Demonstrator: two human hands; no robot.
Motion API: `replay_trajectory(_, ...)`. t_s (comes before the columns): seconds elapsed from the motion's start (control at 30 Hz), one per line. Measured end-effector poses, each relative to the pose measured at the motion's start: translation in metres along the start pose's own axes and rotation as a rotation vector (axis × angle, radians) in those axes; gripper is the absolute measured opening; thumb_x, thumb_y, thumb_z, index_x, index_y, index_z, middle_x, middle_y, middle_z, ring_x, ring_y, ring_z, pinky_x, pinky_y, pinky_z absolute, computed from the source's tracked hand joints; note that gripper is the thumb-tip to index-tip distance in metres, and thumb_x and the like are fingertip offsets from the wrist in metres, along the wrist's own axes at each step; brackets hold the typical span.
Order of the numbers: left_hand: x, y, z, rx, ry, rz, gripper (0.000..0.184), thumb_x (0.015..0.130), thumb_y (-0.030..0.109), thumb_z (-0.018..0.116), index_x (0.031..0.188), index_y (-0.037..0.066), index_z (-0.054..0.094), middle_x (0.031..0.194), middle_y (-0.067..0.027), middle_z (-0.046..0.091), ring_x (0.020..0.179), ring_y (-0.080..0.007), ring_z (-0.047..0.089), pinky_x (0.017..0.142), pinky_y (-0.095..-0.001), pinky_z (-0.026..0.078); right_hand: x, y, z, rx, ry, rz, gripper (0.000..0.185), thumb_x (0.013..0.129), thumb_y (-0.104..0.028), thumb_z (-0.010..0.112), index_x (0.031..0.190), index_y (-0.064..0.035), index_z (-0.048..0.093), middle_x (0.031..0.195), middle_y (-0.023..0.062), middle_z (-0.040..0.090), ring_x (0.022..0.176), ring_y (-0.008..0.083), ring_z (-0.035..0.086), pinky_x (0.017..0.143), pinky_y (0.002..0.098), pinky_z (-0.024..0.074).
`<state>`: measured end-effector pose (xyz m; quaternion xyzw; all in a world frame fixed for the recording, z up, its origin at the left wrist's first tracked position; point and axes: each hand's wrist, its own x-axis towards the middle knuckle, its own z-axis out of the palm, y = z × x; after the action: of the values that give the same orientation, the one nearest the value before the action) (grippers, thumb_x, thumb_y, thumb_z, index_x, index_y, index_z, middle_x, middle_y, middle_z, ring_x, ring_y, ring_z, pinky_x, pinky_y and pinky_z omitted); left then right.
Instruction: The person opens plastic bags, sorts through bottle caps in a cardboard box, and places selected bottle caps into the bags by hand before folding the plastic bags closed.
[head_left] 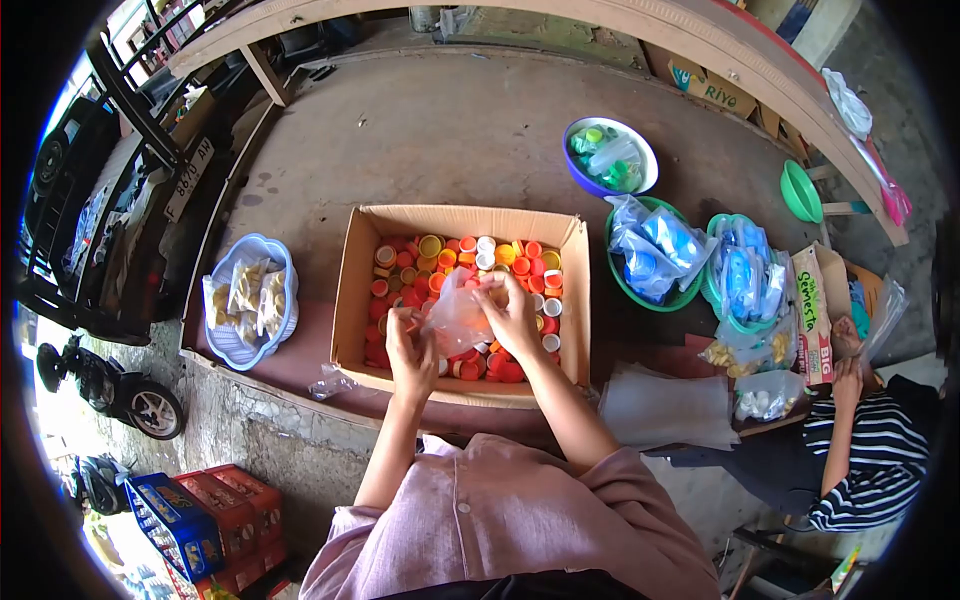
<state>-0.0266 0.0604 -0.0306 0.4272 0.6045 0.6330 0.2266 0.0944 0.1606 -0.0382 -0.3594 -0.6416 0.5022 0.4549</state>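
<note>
Both of my hands are over a cardboard box (pixel 460 219) that holds many bottle caps (pixel 510 368) in red, orange, yellow and white. A clear plastic bag (pixel 458 318) stretches between them. My left hand (pixel 408 352) has its fingers closed on the bag's left side. On the other side, the fingers of my right hand (pixel 510 315) pinch the bag near its upper edge. Whether any caps lie inside the bag cannot be made out, since red caps show through the film.
A pale blue basket (pixel 290 310) with small filled bags stands left. At right are a purple-rimmed bowl (pixel 650 165), green baskets (pixel 690 297) of blue-filled bags, and a stack of plastic sheets (pixel 665 405). A person in a striped top (pixel 880 450) works at far right.
</note>
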Motion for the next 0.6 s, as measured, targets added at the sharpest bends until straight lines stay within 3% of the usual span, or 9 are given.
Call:
replay_trajectory(0.03,-0.002,-0.001,-0.002,0.004,-0.003,-0.008,0.019,0.073,-0.010,0.046,0.088,0.000,0.041,0.079,-0.0086,0.043,0.066,-0.0139,0.045,0.060,-0.0242,0.042,-0.001,-0.006,0.001,-0.189,0.127,-0.164,0.019,0.075,-0.014,0.064,0.087,-0.0045,0.052,0.075,0.0049,0.054,0.058,0.0128,0.052,0.053,0.0257,0.0426)
replay_trajectory(0.07,-0.001,-0.001,-0.003,0.144,0.019,0.084,0.018,0.073,-0.010,0.046,0.087,0.000,0.041,0.077,-0.0081,0.042,0.064,-0.0131,0.044,0.057,-0.0235,0.040,-0.004,-0.011,0.001,-0.188,0.129,-0.163,0.019,0.075,-0.014,0.064,0.087,-0.0045,0.052,0.075,0.0049,0.054,0.058,0.0128,0.052,0.053,0.0257,0.0426)
replay_trajectory(0.17,0.004,0.007,-0.001,0.426,0.067,0.278,0.019,0.071,-0.010,0.048,0.084,0.000,0.039,0.068,-0.0071,0.041,0.058,-0.0142,0.042,0.047,-0.0248,0.036,-0.013,-0.037,0.004,-0.365,0.015,-0.614,0.025,0.067,-0.020,0.071,0.081,-0.0087,0.053,0.077,0.0064,0.051,0.064,0.0212,0.054,0.057,0.0295,0.0427)
replay_trajectory(0.2,0.003,0.014,0.002,0.427,0.063,0.274,0.019,0.071,-0.010,0.048,0.084,0.000,0.039,0.068,-0.0071,0.041,0.058,-0.0142,0.042,0.047,-0.0248,0.036,-0.018,-0.041,0.007,-0.441,-0.063,-0.598,0.025,0.065,-0.018,0.070,0.080,-0.0091,0.053,0.081,0.0064,0.050,0.072,0.0233,0.054,0.059,0.0323,0.0439)
replay_trajectory(0.27,-0.003,0.024,0.007,0.129,0.068,-0.031,0.021,0.068,-0.010,0.050,0.082,0.000,0.039,0.065,-0.0072,0.039,0.054,-0.0182,0.042,0.048,-0.0298,0.035,-0.016,-0.037,0.012,-0.487,-0.081,-0.561,0.028,0.060,-0.008,0.067,0.083,-0.0081,0.052,0.085,0.0075,0.048,0.077,0.0249,0.053,0.061,0.0335,0.0445)
replay_trajectory(0.33,-0.004,0.020,0.007,0.030,0.065,-0.044,0.019,0.066,-0.011,0.049,0.077,0.001,0.040,0.063,-0.0086,0.039,0.049,-0.0207,0.040,0.047,-0.0332,0.034,-0.012,-0.031,0.009,-0.489,-0.083,-0.492,0.031,0.057,-0.004,0.065,0.084,-0.0078,0.051,0.086,0.0077,0.048,0.079,0.0255,0.053,0.062,0.0343,0.0448)
replay_trajectory(0.4,0.003,0.016,-0.006,0.470,0.043,0.279,0.017,0.066,-0.012,0.046,0.073,0.002,0.041,0.062,-0.0100,0.040,0.048,-0.0213,0.040,0.046,-0.0316,0.034,-0.008,-0.020,0.006,-0.455,-0.048,-0.366,0.039,0.053,0.007,0.057,0.088,-0.0072,0.050,0.087,0.0083,0.047,0.080,0.0270,0.052,0.062,0.0342,0.0453)
replay_trajectory(0.47,0.007,0.017,-0.024,0.610,0.064,0.152,0.014,0.064,-0.003,0.052,0.074,0.003,0.044,0.065,-0.0102,0.044,0.057,-0.0261,0.043,0.056,-0.0351,0.036,-0.007,-0.020,0.007,-0.361,-0.011,-0.192,0.036,0.054,0.007,0.056,0.087,-0.0053,0.050,0.085,0.0097,0.049,0.081,0.0280,0.054,0.062,0.0335,0.0457)
replay_trajectory(0.6,0.022,0.032,-0.030,0.475,-0.245,0.459,0.046,0.062,0.016,0.065,0.102,0.003,0.047,0.099,-0.0146,0.050,0.091,-0.0295,0.047,0.079,-0.0399,0.036,-0.010,-0.016,0.010,-0.254,-0.176,-0.173,0.031,0.057,0.010,0.051,0.085,-0.0010,0.051,0.083,0.0136,0.054,0.079,0.0287,0.055,0.065,0.0332,0.0448)
